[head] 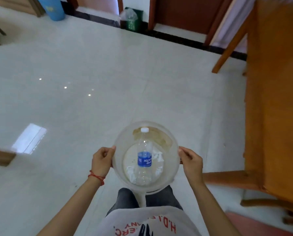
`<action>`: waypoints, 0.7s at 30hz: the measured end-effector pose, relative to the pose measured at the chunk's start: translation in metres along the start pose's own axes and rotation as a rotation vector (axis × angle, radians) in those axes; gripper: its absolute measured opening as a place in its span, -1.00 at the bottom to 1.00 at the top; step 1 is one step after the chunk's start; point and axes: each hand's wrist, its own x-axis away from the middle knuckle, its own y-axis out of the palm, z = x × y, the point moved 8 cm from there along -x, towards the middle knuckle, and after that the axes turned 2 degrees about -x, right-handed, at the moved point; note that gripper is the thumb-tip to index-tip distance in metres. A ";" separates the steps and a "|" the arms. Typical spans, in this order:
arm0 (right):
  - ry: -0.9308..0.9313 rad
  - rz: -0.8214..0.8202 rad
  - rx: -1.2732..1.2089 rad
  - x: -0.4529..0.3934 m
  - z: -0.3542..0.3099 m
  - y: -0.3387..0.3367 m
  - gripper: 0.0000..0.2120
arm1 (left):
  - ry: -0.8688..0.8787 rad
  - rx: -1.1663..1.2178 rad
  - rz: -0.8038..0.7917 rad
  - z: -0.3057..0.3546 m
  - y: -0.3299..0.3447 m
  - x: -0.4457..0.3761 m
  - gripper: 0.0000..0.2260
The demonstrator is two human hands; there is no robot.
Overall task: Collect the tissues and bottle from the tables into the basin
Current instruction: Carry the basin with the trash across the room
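A clear plastic water bottle (144,157) with a white cap and a blue label lies on its side inside the round, translucent plastic basin (171,133). Crumpled white tissues (156,159) lie under it on the flat bottom. The left hand (101,161) is closed on the left rim, and the right hand (191,163) is closed on the right rim. Below is a glossy pale tiled floor (91,65). At the right stands an orange wooden table (275,99).

Home-like room: tiled floor (91,74), wooden table (275,99), doorways, bins.
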 end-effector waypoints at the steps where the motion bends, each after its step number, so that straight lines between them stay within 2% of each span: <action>1: 0.004 0.025 -0.002 -0.006 -0.001 -0.004 -0.84 | 0.003 -0.003 -0.023 0.006 0.010 -0.008 -0.77; 5: 0.019 0.103 -0.013 -0.043 -0.008 -0.021 -0.86 | 0.021 -0.039 -0.101 0.030 0.052 -0.041 -0.76; 10: 0.052 0.133 -0.038 -0.115 -0.020 -0.034 -0.84 | 0.033 -0.055 -0.117 0.070 0.109 -0.090 -0.77; 21: -0.004 0.144 -0.028 -0.277 -0.107 -0.062 -0.84 | 0.093 -0.046 -0.124 0.190 0.217 -0.179 -0.76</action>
